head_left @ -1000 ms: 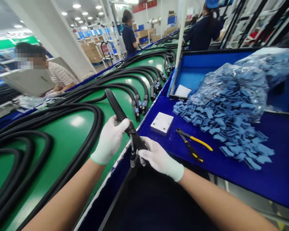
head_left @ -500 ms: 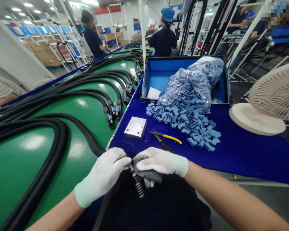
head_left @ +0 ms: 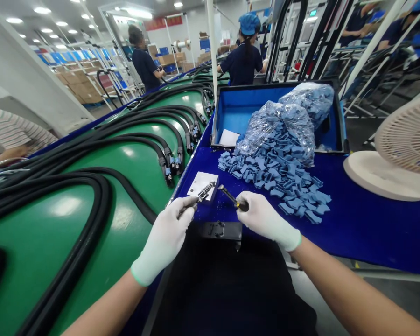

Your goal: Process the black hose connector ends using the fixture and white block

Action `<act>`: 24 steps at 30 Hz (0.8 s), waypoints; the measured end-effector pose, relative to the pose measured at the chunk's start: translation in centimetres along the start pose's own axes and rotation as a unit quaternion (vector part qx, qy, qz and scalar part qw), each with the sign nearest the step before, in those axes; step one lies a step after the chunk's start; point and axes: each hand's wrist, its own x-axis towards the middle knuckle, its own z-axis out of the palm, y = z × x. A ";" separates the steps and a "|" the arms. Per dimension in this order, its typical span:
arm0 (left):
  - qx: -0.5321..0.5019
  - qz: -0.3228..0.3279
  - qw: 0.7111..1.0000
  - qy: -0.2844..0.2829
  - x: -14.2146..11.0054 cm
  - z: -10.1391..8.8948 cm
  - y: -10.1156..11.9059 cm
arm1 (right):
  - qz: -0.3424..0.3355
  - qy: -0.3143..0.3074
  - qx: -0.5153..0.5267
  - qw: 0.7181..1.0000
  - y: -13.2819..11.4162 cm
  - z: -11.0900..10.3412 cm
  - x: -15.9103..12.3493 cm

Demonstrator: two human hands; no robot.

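My gloved left hand pinches a thin cable end with a ribbed, spring-like metal tip, which lies across a small square metal block on the blue table. My gloved right hand is closed round the handles of the pliers, whose jaws point left, close to the ribbed tip. A dark grey flat part sits at the table's near edge, between my two hands.
A pile of small blue foam pieces spills from a plastic bag beside an open blue tray. A white fan stands at right. Black hoses lie on the green conveyor. Other workers stand farther back.
Both hands rose from the table's edge onto the table. The right hand picked up the pliers. The left hand brought the ribbed tip onto the metal block.
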 end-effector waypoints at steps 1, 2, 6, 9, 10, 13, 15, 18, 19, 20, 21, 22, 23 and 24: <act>-0.010 -0.012 1.000 0.001 0.2 0.0 0.3 | -0.031 -0.017 0.047 0.998 -0.8 -0.3 -0.1; -0.019 -0.023 1.000 0.001 0.5 0.0 0.5 | -0.072 -0.034 0.088 0.993 -1.7 -0.6 -0.3; -0.050 -0.040 0.998 0.010 1.1 0.0 1.0 | -0.192 -0.077 0.206 0.956 -4.7 -1.1 -0.7; -0.047 -0.010 0.998 0.032 1.2 0.3 1.4 | -0.206 -0.073 0.236 0.947 -5.5 -1.0 -0.8; -0.040 0.003 0.998 0.040 1.1 0.4 1.5 | -0.206 -0.069 0.239 0.946 -5.6 -0.9 -0.8; -0.023 0.034 0.997 0.064 0.9 0.8 1.9 | -0.197 -0.061 0.245 0.947 -5.3 -0.7 -0.8; -0.013 0.051 0.996 0.076 0.8 1.0 1.9 | -0.187 -0.059 0.244 0.950 -5.1 -0.6 -0.8; -0.003 0.074 0.994 0.084 0.8 1.3 1.8 | -0.177 -0.059 0.237 0.953 -5.1 -0.6 -0.8; -0.002 0.079 0.993 0.086 0.8 1.4 1.7 | -0.177 -0.061 0.236 0.953 -5.1 -0.7 -0.8; -0.001 0.084 0.993 0.087 0.8 1.4 1.7 | -0.181 -0.064 0.237 0.952 -5.2 -0.8 -0.7; -0.001 0.087 0.992 0.087 0.8 1.5 1.6 | -0.186 -0.068 0.238 0.951 -5.3 -0.9 -0.7; -0.001 0.089 0.992 0.086 0.8 1.5 1.5 | -0.194 -0.071 0.240 0.949 -5.3 -1.0 -0.6; -0.002 0.091 0.992 0.085 0.8 1.6 1.5 | -0.201 -0.074 0.240 0.947 -5.3 -1.0 -0.6; -0.002 0.091 0.992 0.083 0.8 1.6 1.4 | -0.205 -0.076 0.238 0.946 -5.2 -1.0 -0.6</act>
